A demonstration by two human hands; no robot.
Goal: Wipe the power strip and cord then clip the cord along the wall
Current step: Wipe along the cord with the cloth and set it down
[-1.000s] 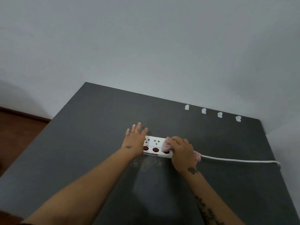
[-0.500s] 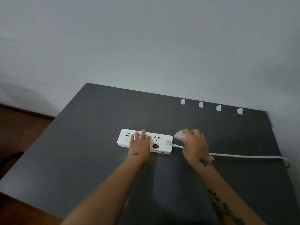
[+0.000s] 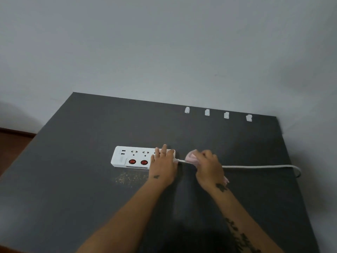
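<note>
Two hands on the job here. The long white plastic power strip lies flat on the dark grey tabletop, and the left hand presses on its right end, fingers straight and spread, gripping nothing. Just right of the strip, the right hand is curled round a crumpled pink cloth, and that cloth wraps the thin white cord close to where it leaves the strip. Further right of the strip the cord runs across the top and bends over the edge. Beyond the strip, at the foot of the pale grey wall, four small white plastic clips sit in a row. On the near side of the strip, a patch of pale dust speckles the surface. On the strip itself: two round red switches, and a small grey label at the left end, too blurred to read.
</note>
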